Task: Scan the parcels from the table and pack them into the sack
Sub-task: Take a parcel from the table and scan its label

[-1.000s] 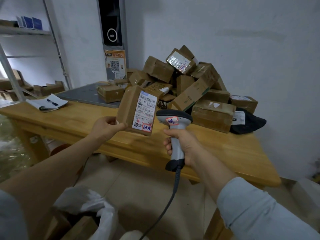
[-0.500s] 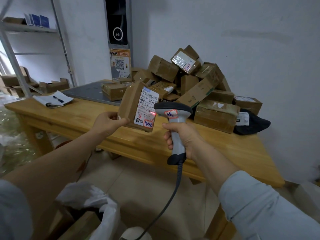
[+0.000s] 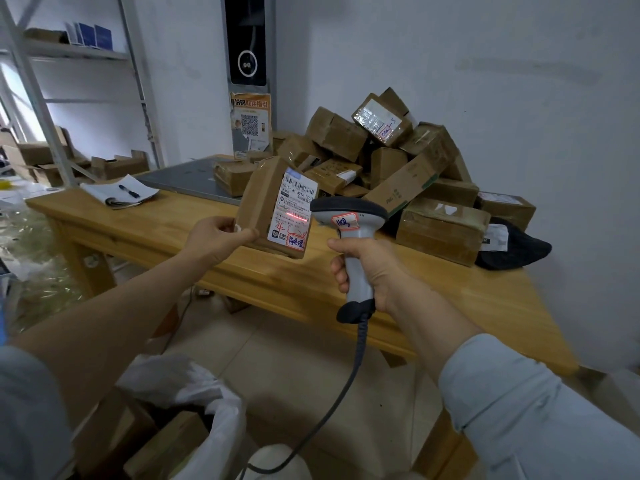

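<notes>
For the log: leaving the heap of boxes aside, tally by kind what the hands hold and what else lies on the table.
Parcel, held by the left hand: 1
Scanner, gripped by the right hand: 1
Notepad: 1
Pen, on the Notepad: 1
Black bag: 1
Grey flat panel: 1
Total: 6

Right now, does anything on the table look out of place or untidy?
The cardboard parcels are heaped loosely against the wall, many tilted. One black soft bag lies at the heap's right edge, the only non-box. Nothing looks spilled.
</notes>
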{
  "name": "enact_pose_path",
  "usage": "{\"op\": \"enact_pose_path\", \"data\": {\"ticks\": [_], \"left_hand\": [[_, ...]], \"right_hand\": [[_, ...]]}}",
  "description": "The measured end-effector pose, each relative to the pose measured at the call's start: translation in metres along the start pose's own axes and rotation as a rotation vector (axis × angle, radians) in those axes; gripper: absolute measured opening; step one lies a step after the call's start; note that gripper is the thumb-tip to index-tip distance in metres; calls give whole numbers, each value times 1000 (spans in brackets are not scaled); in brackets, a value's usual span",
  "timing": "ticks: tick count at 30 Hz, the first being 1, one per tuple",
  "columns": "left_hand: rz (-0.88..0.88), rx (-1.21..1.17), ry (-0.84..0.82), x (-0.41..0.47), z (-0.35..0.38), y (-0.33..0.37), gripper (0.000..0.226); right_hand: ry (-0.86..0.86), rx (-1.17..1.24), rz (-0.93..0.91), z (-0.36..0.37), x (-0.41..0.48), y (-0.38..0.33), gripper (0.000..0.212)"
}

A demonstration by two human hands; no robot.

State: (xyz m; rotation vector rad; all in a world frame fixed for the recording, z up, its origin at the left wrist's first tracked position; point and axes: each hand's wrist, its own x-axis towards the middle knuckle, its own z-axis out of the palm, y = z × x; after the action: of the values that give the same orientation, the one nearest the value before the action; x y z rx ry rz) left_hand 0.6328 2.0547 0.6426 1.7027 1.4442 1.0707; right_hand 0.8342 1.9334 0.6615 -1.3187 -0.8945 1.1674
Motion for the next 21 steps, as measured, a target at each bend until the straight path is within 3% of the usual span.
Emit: {"op": "enact_pose_path", "data": {"ticks": [21], "left_hand": [[-42, 17, 28, -8, -31, -14, 77]], "right_hand": [[-48, -11, 17, 25, 3, 3, 19]]}}
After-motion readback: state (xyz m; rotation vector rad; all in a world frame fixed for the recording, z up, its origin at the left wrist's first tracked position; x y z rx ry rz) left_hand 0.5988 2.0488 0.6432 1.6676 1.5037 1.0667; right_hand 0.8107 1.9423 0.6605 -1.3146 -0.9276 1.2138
